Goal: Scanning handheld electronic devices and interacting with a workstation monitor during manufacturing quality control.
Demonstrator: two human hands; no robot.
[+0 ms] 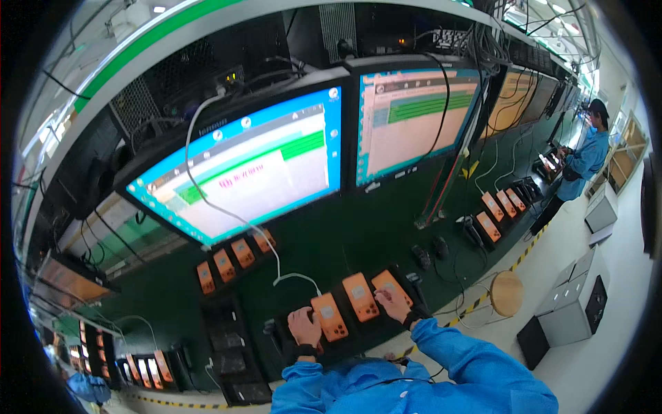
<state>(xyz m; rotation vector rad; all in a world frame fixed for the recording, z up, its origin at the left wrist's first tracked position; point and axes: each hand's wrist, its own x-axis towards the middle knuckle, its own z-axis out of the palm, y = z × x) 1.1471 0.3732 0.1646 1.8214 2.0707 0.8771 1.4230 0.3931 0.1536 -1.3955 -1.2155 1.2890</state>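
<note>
near the near edge of the green bench [310,241], a cabled orange smartphone [329,319] lies back up, long axis running far to near, lens end toward the near edge, white cable [296,275] at its far end. the left hand [305,326] is at its left side, the right hand [393,304] over another orange smartphone [388,281]; i cannot tell whether either grips.

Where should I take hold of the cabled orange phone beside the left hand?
Probably by the long side edges of the orange phone, coming from the near end: it lies back up, and the white cable meets its far end. The left hand is at its left edge.
</note>
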